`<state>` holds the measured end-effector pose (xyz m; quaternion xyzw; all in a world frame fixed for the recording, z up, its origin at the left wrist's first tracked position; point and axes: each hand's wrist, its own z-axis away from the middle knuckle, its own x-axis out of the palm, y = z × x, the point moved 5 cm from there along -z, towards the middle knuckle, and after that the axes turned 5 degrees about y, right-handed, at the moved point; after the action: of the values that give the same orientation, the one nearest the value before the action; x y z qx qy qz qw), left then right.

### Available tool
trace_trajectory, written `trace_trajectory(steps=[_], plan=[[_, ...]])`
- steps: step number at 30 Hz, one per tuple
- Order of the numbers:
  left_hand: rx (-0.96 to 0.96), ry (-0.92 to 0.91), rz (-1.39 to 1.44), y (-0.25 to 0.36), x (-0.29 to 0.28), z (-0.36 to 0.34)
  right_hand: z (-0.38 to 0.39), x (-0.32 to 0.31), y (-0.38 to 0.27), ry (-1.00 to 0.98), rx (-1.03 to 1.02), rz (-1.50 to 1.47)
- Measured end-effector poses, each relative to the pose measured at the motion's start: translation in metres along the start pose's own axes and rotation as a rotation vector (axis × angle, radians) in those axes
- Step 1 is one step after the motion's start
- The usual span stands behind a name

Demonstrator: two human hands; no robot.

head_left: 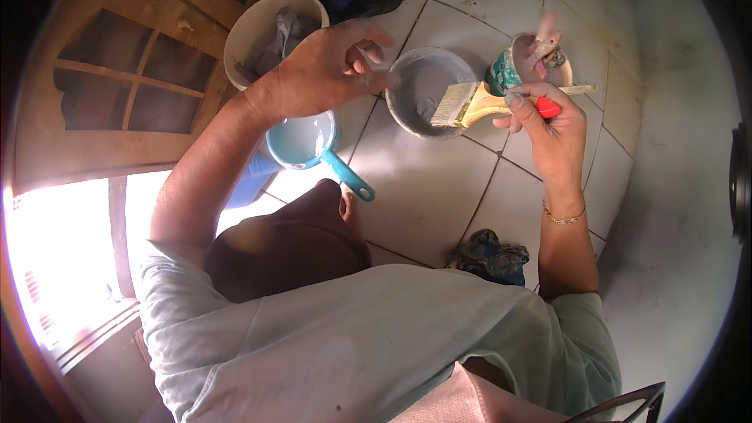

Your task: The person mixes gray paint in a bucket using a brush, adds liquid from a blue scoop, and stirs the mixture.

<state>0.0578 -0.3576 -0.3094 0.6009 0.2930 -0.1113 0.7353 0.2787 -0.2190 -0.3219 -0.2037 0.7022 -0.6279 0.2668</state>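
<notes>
Brush: a wide flat paintbrush (476, 104), pale bristles with grey smudges near the tips, yellow handle going red at the end. It's up over the right-hand edge of the grey-mix bucket.
Right hand: this hand (552, 113) has its thumb and fingers pinched around the brush handle, with grey smeared on the thumb.
Left hand: this one (333, 66) is half open, fingers loosely curled, nothing in it. It's by the same bucket's rim; can't tell if it's touching.
Grey-mix bucket: round bucket (401, 119), crusty rim, smooth thick grey stuff inside with a lump in it.
Labels: the tub (503, 74) has a green wrap with white lettering, too small to make out.
Other containers: a cream bucket (232, 47) with a crumpled grey rag, and a glossy blue plastic dipper (348, 175) of pale liquid.
Floor: square off-white tiles (427, 196), dark joints, some smudges.
</notes>
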Motion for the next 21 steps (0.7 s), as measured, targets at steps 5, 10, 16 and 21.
trace_trajectory(steps=[5,10,16,21], plan=[[0.272,0.055,-0.256,0.003,0.028,0.022,0.000,0.048,0.004,-0.146,0.018,-0.073],[0.346,0.009,-0.238,0.012,0.045,0.023,0.002,0.083,-0.007,-0.289,0.102,-0.152],[-0.001,-0.125,-0.101,0.015,0.039,0.020,-0.012,0.091,-0.029,-0.314,-0.094,-0.203],[-0.200,0.069,-0.003,-0.025,-0.020,0.036,-0.037,0.082,-0.001,-0.346,0.067,-0.208]])
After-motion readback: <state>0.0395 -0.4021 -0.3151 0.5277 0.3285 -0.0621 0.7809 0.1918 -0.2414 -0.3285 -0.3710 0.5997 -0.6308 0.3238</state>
